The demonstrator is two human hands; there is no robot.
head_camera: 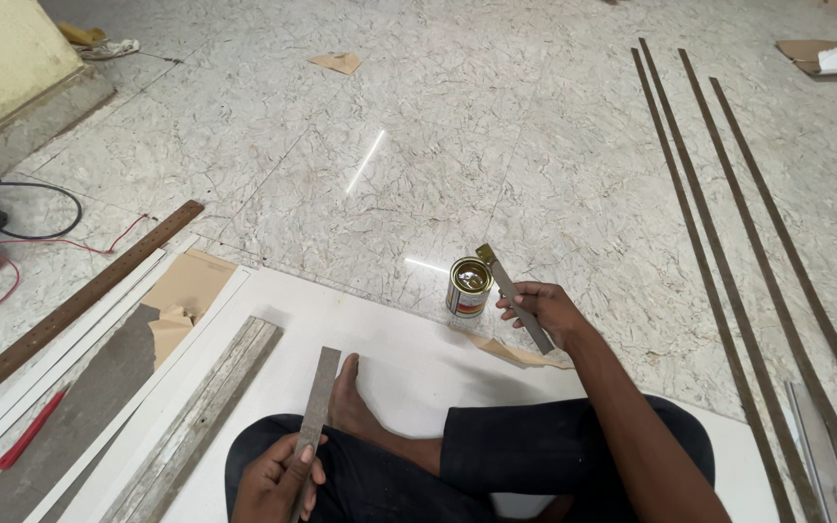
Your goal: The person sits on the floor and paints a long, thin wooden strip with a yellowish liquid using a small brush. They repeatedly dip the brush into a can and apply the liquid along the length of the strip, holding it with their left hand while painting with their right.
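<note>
Hands are busy here, and each one holds a thin strip. The right hand (542,308) is closed around a short grey strip (518,296). That strip tilts up and away, and its yellowish tip sits just over the rim of a small open tin can (469,288). The can stands upright on the pale stone floor (457,126), right at the edge of a big white board (409,363). Something golden shines inside the can.

The left hand (278,481) is low down, near the person's lap. Its fingers are wrapped around the near end of a longer grey strip (319,402). This strip points away from the person and lies over the white board, beside a bare foot (349,399). The person sits cross-legged on the board in dark trousers.

A rough grey wooden plank (201,421) lies on the board to the left. Farther left are a long brown strip with holes (70,310), a red pen (31,428) and some brown paper (186,291). Black and red wires (12,242) curl on the floor by the left edge. Four long thin brown strips (719,252) lie side by side on the floor to the right, well apart from the hands.
</note>
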